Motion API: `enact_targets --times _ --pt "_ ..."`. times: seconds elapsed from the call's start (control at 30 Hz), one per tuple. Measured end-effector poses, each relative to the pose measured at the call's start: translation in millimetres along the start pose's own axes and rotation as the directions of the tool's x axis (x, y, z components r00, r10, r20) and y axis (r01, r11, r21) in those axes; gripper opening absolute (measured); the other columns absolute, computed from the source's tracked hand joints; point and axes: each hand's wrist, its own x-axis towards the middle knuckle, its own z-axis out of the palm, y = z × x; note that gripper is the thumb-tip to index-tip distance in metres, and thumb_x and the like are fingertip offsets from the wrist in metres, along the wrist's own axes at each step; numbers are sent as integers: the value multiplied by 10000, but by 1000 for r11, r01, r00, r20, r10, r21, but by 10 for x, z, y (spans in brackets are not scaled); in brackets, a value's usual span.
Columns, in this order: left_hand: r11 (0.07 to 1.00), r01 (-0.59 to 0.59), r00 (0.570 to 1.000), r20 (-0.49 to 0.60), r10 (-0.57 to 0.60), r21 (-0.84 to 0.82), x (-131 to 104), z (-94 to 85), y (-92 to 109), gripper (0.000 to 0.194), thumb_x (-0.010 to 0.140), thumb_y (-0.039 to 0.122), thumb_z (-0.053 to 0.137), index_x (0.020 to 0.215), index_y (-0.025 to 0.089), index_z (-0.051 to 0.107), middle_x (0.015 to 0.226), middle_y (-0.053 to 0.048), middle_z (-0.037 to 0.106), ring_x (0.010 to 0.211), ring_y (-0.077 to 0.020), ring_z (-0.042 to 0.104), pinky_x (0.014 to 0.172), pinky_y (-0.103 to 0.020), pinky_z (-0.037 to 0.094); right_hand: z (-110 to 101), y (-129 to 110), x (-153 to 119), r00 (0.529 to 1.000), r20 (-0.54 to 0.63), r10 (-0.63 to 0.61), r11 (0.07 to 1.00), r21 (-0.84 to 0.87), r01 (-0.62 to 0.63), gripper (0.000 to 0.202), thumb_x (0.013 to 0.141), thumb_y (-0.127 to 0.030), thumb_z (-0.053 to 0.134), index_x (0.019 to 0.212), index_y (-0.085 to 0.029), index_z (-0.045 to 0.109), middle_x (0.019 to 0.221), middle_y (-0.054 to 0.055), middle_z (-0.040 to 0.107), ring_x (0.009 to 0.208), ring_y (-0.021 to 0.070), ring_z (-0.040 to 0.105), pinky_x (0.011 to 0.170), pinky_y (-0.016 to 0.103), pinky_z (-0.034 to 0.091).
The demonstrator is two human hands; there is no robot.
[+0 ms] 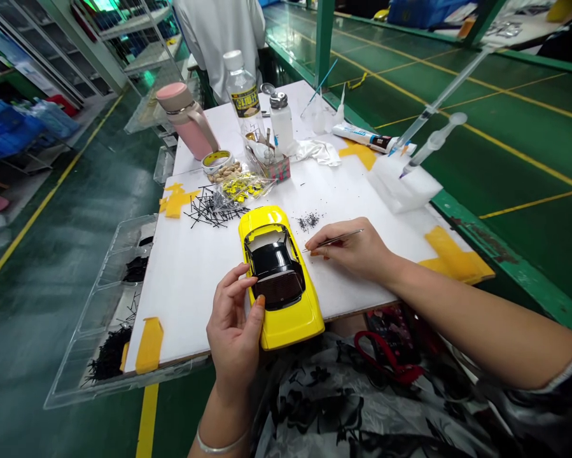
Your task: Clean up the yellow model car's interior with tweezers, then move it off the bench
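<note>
A yellow model car body (292,321) with a black roof lies at the near edge of the white work board (181,280). My left hand (235,318) grips its left side, thumb and fingers on the body near the dark window. Pinched in my right hand (357,251) is a pair of thin metal tweezers (345,236), their tip close to the car's right side. Whether the tip holds anything is too small to tell. Just beyond the tip lies a scatter of tiny black parts (308,221). Thin black sticks (214,210) lie in a pile beyond the car, to the left.
Behind the car sit a bag of yellow parts (242,186), a tape roll (217,159), a pink tumbler (185,121), a plastic bottle (244,95) and a glass jar (280,121). Syringes (433,143) stand in a white foam block (403,184) at right. A clear tray (90,331) is at left.
</note>
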Motion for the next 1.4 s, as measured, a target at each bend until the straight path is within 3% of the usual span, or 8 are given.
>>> enact_targets --times 0.57,1.4 --pt "1000 -1 1000 12 2 -7 -1 -9 -10 205 883 213 675 1088 229 677 1383 -91 549 1341 -243 517 1146 -377 426 15 6 18 1000 -21 14 1000 -14 -15 84 789 -139 692 796 -164 772 778 23 754 661 119 669 653 255 534" --pt "1000 -16 1000 -2 16 17 3 -8 -19 216 877 185 681 1091 215 676 1385 -94 560 1339 -242 523 1139 -375 432 37 -16 57 996 39 84 987 135 -88 77 794 -182 709 821 -114 731 660 6 698 531 85 612 545 209 474"
